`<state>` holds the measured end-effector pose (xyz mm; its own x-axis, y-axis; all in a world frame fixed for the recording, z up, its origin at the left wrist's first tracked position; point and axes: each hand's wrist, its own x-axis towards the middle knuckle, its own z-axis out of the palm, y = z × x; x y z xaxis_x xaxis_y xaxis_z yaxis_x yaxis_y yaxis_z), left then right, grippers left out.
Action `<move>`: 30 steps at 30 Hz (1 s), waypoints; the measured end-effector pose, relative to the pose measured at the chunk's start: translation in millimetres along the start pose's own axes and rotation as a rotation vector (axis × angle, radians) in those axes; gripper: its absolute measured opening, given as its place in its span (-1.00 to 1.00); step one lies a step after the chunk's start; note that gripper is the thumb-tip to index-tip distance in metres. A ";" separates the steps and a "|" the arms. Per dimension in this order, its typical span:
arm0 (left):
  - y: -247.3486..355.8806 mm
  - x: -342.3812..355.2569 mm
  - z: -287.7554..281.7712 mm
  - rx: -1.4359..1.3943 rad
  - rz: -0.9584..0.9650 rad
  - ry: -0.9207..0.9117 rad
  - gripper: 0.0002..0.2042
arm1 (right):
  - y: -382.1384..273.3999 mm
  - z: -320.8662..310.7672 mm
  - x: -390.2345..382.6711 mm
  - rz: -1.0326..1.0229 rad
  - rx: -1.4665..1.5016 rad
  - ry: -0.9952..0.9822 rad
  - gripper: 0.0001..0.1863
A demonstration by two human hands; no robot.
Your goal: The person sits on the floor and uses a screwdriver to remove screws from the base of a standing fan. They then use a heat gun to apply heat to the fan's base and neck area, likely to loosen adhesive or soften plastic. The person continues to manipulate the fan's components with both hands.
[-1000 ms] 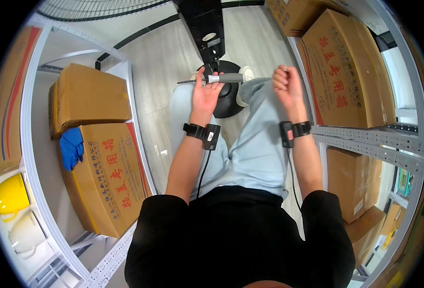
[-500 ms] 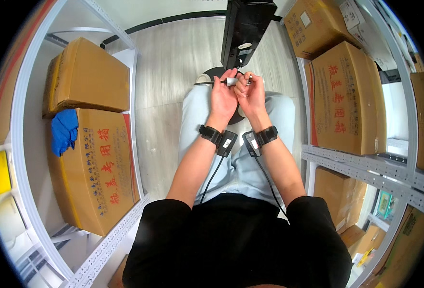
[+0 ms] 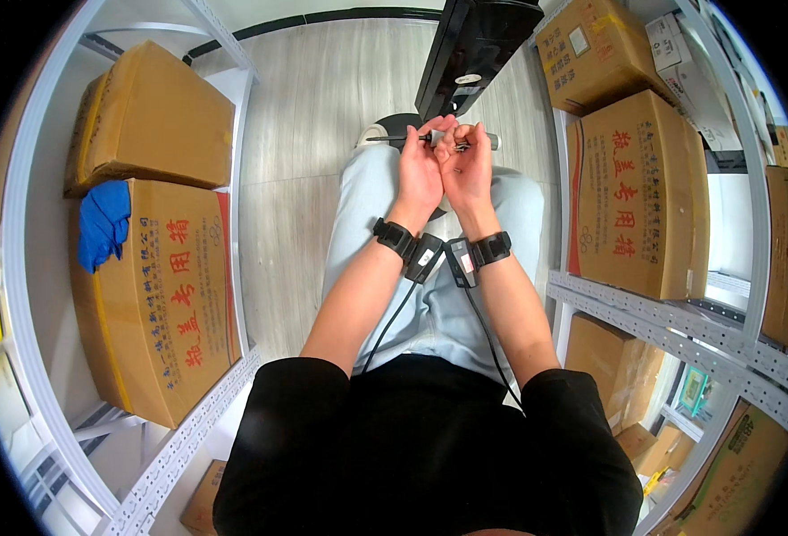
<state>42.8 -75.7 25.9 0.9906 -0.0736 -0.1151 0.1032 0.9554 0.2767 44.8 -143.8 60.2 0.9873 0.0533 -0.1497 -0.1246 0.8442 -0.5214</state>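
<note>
Both my hands meet above my knees, palms turned up. My left hand holds a screwdriver between thumb and fingers; its dark shaft points left. The grey end of its handle shows past my right hand, and the middle is partly hidden by fingers. Curled fingers of my right hand hold small shiny metal pieces, too small to name surely. Just beyond my fingertips stands a tall glossy black housing with a white oval label, its lower end close to my hands.
A metal shelf rack on the left holds large cardboard boxes, with a blue cloth over one corner. Another rack on the right carries more cartons. Wrist straps with cabled black modules are on both wrists. Grey floor lies between.
The screwdriver's handle end now sticks out to the right of my right hand. My right fingers have curled in closer to my palm. The whole view has shifted slightly.
</note>
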 end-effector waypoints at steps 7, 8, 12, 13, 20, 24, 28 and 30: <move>-4.0 -1.6 2.0 0.001 -0.027 -0.013 -0.48 | 2.2 -13.1 1.2 -0.051 -0.137 -0.195 -0.56; -4.0 -2.0 2.2 0.011 -0.028 -0.011 -0.48 | 2.3 -14.9 1.4 -0.052 -0.154 -0.227 -0.56; -2.4 -3.2 2.7 -0.011 -0.047 -0.008 -0.49 | 1.9 -9.0 -2.9 -0.045 -0.142 -0.184 -0.55; -3.0 -4.2 0.7 -0.018 -0.044 -0.011 -0.49 | 2.4 -8.7 -3.5 -0.039 -0.144 -0.186 -0.55; -2.1 -1.8 -2.9 -0.084 -0.051 -0.001 -0.50 | 4.0 -11.5 -0.8 -0.035 -0.183 -0.215 -0.56; -1.0 -3.8 -1.1 -0.039 -0.063 0.071 -0.51 | 4.8 -14.2 -0.2 -0.045 -0.273 -0.229 -0.54; 0.4 -5.6 6.8 -0.043 -0.070 0.124 -0.50 | 1.8 -12.6 -1.7 -0.033 -0.330 -0.264 -0.53; 0.6 -5.2 8.1 -0.040 -0.077 0.137 -0.49 | 0.8 -10.4 -3.3 -0.034 -0.401 -0.267 -0.51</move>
<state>38.4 -77.1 34.4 0.9583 -0.1099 -0.2638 0.1717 0.9593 0.2241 40.4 -148.8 51.6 0.9757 0.2087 0.0668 -0.0680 0.5781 -0.8132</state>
